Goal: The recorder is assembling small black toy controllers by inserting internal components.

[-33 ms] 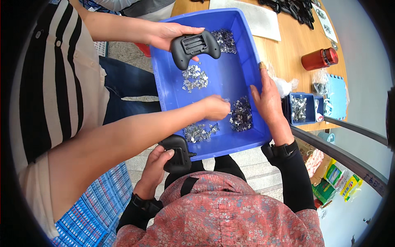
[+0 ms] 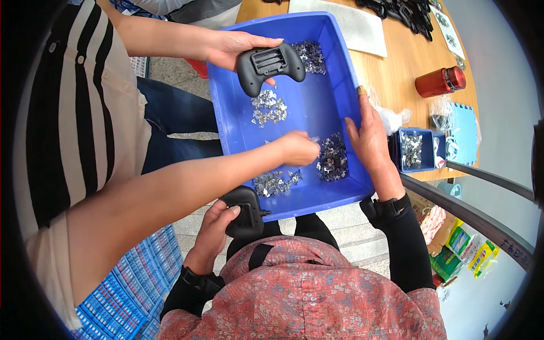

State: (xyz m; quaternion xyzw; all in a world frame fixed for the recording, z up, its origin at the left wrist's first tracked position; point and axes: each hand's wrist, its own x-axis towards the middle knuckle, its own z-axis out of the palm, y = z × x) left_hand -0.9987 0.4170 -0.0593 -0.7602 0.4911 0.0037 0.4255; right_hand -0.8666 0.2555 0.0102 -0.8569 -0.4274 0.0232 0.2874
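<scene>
My left hand [image 2: 211,235] grips a black game controller [image 2: 243,211] below the near left corner of a blue plastic bin [image 2: 294,207]. The controller's back faces up, with its battery bay partly under my thumb. At the bin's right side, my right hand [image 2: 371,139] holds the rim, thumb inside and taped index finger stretched along the edge; its other fingers are hidden. A co-worker's hand [image 2: 232,48] holds another black controller [image 2: 270,62] over the bin, battery bay up. The co-worker's other hand [image 2: 300,148] pinches beside a pile of dark metal clips [image 2: 332,158].
More piles of small metal pieces [image 2: 269,107] lie in the bin. On the wooden table [image 2: 396,71] are a red thermos [image 2: 439,82], a small parts box [image 2: 412,148] and black controller shells [image 2: 408,14]. Blue crates [image 2: 127,289] stand lower left. A metal bar [image 2: 470,215] crosses at right.
The co-worker's pinching hand has shifted slightly right, toward the dark clips. The controller in their other hand has moved a touch to the right. My hands look still.
</scene>
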